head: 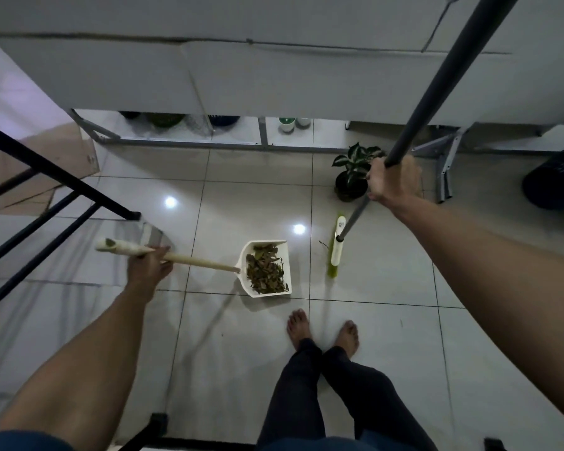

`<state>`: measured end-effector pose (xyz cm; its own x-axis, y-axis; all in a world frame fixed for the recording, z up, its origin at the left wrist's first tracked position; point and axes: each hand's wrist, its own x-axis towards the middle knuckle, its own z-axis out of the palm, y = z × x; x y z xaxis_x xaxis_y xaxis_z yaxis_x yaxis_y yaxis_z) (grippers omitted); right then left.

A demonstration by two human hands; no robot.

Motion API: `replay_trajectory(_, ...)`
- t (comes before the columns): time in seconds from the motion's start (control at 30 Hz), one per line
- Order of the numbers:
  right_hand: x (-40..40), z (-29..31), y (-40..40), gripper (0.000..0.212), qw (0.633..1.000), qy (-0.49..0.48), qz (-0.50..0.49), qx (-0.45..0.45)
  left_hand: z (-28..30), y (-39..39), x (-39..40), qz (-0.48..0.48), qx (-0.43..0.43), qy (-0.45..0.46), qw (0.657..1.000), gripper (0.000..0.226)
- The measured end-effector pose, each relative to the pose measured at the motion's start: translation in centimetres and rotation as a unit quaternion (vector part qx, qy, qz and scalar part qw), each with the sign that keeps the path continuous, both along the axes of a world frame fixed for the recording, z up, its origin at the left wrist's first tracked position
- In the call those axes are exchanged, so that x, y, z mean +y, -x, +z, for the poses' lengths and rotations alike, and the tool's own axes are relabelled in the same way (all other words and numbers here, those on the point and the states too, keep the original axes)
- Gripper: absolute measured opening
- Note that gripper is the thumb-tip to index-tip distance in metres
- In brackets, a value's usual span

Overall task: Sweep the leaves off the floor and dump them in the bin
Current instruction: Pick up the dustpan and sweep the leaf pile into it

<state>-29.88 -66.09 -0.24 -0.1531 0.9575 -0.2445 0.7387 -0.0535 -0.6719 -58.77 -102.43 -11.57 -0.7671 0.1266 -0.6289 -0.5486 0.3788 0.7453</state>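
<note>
The left hand (149,266) grips the handle of one white dustpan (267,268), which rests on the tiled floor (388,336) and holds one pile of dry leaves (266,269). The right hand (394,181) grips one broom (337,245). One potted plant (354,172) stands near two bare feet (300,327).

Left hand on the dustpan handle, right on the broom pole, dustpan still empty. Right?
Not quite. In the head view the dustpan holds a pile of leaves. The rest stands: left hand on its handle, right hand on the broom pole.
</note>
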Motion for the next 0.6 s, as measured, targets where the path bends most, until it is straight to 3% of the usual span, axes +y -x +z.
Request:
replay_trajectory(0.17,0.4,-0.7,-1.2,0.041,1.0,0.018,0.0,-0.006,-1.4,-3.5,0.4,0.051,-0.016,-0.005,0.999,0.003)
replay_trajectory(0.3,1.5,-1.4,-1.9,0.038,1.0,0.026,0.015,-0.011,-2.1,-5.7,3.3,0.07,-0.036,-0.014,0.997,0.015)
replay_trajectory(0.43,2.4,-1.3,-2.6,0.035,0.999,0.026,0.023,-0.007,-1.9,-4.9,4.7,0.053,-0.05,-0.026,0.997,0.004)
replay_trajectory(0.6,3.7,0.8,-4.5,0.031,0.998,0.056,0.007,0.001,-0.1,-6.2,8.1,0.017,-0.031,-0.009,0.999,0.011)
